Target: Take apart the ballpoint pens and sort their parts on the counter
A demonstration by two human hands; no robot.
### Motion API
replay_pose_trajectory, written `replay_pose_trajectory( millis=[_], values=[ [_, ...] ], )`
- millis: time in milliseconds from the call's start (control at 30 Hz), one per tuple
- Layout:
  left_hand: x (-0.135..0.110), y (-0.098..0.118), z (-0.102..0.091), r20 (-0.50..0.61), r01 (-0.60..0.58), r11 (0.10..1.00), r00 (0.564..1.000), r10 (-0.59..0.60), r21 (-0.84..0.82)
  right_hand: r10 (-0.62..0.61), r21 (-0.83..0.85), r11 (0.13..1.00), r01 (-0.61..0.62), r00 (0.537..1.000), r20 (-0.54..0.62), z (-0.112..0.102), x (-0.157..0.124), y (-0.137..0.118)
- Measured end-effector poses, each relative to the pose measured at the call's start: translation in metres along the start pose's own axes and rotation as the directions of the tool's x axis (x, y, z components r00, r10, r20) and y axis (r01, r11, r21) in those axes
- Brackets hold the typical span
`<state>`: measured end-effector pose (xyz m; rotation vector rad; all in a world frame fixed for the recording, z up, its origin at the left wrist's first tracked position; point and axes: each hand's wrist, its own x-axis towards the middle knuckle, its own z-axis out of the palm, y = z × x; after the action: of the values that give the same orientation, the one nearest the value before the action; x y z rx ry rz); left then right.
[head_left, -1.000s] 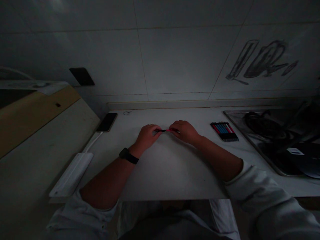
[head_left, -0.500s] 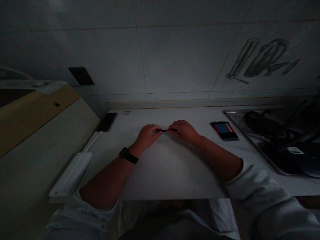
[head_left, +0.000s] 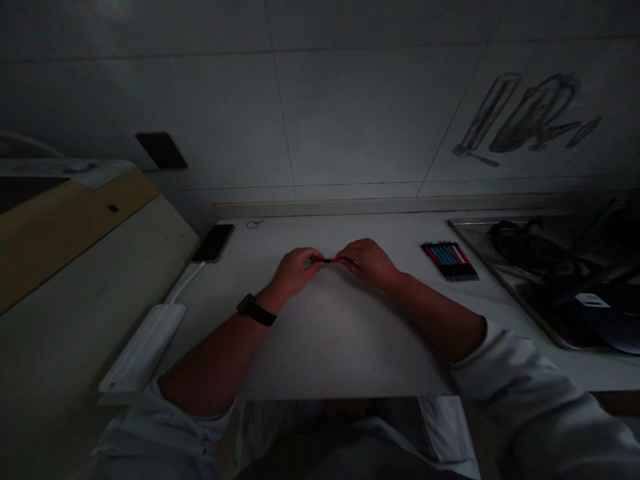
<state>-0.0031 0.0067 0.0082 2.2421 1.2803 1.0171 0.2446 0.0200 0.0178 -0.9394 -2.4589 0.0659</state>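
I have the left hand [head_left: 299, 268] and right hand [head_left: 367, 261] pinching 1 slim black-and-red stick [head_left: 331, 261], left of the pen pack [head_left: 449, 261] on the table [head_left: 345, 347].

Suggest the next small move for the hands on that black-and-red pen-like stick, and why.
Probably a gentle push of the right hand toward the left hand, keeping the pen-like stick straight. Both hands pinch it from opposite sides, and black and red sections line up in the short stretch showing between them. Whether those sections are separate parts, I can't tell.
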Motion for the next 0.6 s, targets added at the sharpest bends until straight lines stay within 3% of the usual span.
replay_pose_trajectory(
  millis=[167, 333, 467, 533, 600],
  values=[
    [0.001, 0.002, -0.004, -0.021, -0.076, 0.989, 0.997, 0.079, 0.124, 0.091, 0.070, 0.993, -0.093, 0.995, 0.031, 0.003, 0.000, 0.000],
    [0.002, -0.006, -0.005, -0.139, 0.013, 0.996, 0.990, -0.001, 0.083, 0.193, 0.185, 0.968, -0.170, 0.975, -0.111, -0.001, -0.002, 0.008],
    [0.004, -0.015, -0.006, -0.229, 0.101, 0.993, 0.967, -0.113, -0.062, 0.417, 0.472, 0.838, -0.273, 0.878, -0.234, 0.003, 0.000, 0.023],
    [0.004, -0.016, -0.006, -0.238, 0.121, 0.986, 0.960, -0.145, -0.112, 0.508, 0.591, 0.751, -0.294, 0.829, -0.233, 0.005, 0.002, 0.028],
    [0.005, -0.015, -0.006, -0.234, 0.133, 0.982, 0.959, -0.161, -0.132, 0.551, 0.668, 0.683, -0.295, 0.808, -0.207, 0.007, 0.004, 0.031]
  ],
)
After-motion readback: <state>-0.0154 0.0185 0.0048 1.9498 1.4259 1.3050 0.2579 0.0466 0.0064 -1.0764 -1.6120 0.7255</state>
